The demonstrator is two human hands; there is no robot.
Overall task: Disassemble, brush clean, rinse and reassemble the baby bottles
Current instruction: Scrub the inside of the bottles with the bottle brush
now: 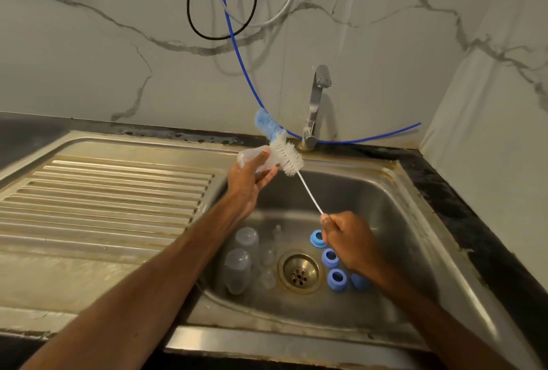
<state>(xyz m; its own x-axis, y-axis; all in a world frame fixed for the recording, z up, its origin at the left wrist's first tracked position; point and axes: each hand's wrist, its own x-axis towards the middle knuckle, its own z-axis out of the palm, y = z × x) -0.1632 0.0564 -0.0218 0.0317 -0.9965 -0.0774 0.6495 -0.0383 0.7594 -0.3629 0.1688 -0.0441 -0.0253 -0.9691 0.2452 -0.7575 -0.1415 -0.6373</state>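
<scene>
Brushing step, judging from the grips. Gripping a clear bottle [252, 156] in the left hand [249, 183], thumb over the top, fingers curled under, holding it sideways above the far left corner of the sink [415, 221]. Pinching the tail end of the brush [289, 159] wire in the right hand [348, 240], fingers closed tight on it, over the basin. Lying across the bottle's mouth, white bristles touching or just beside it, blue tip poking up past it toward the tap [317, 97]. Not looking inserted, though hard to tell.

Doing it well: likely needing the blue tip lined up with the mouth first, tilting the opening toward the right hand. Probably worth choking up on the wire and pinching nearer the bristles, since holding the far end is risking flex and flicking. Then pushing to the base and twisting, keeping the left grip firm on a likely slippery wall. Keeping everything over the basin for drips.

Waiting on the basin floor: two more clear bottles [238, 269] left of the drain [299, 272], small clear nipples [268, 257] between them and the drain, blue rings [330, 257] right of it, one partly hidden by the right wrist. Tap not visibly running. Rinsing and reassembling not yet begun, judging by the loose parts.
</scene>
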